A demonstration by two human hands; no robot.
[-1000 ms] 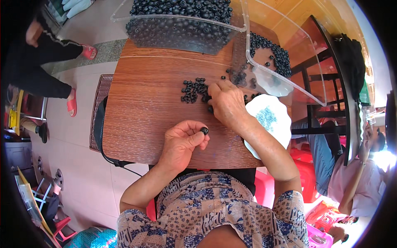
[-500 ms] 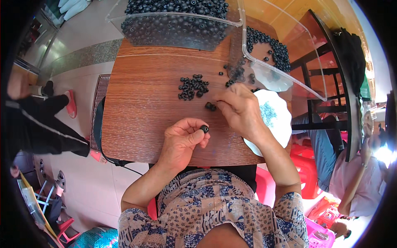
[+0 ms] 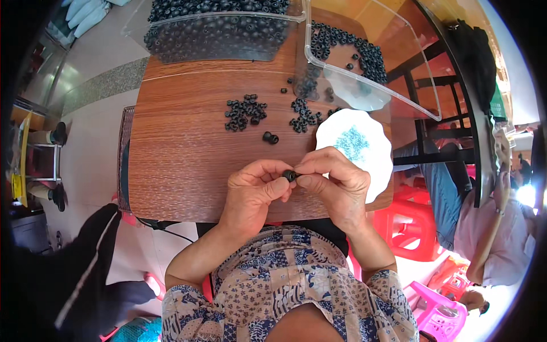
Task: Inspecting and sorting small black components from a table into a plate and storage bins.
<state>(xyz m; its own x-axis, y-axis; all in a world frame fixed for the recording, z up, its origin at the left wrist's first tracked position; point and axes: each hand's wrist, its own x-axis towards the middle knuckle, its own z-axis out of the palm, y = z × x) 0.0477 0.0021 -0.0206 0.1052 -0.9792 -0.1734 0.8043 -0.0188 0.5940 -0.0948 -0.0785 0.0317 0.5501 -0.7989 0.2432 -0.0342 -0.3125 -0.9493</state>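
My left hand pinches a small round black plastic piece with a hole in its end, above the near part of the table. From the right, my right hand meets it with thumb and forefinger pressed together at the piece's side; what those fingertips hold is too small to make out. Two similar round black pieces lie side by side beyond my hands. Farther off are a loose pile of small black parts and a second pile to its right.
A white scalloped plate with blue-green specks lies right of my right hand. Across the far edge stand a clear bin full of black pieces and another clear bin. Red stools stand at right; a person's dark-clothed leg is at left.
My right hand has come back from the small parts near the bin to the round piece in my left hand. The person at left has moved nearer. The whole view has shifted slightly.
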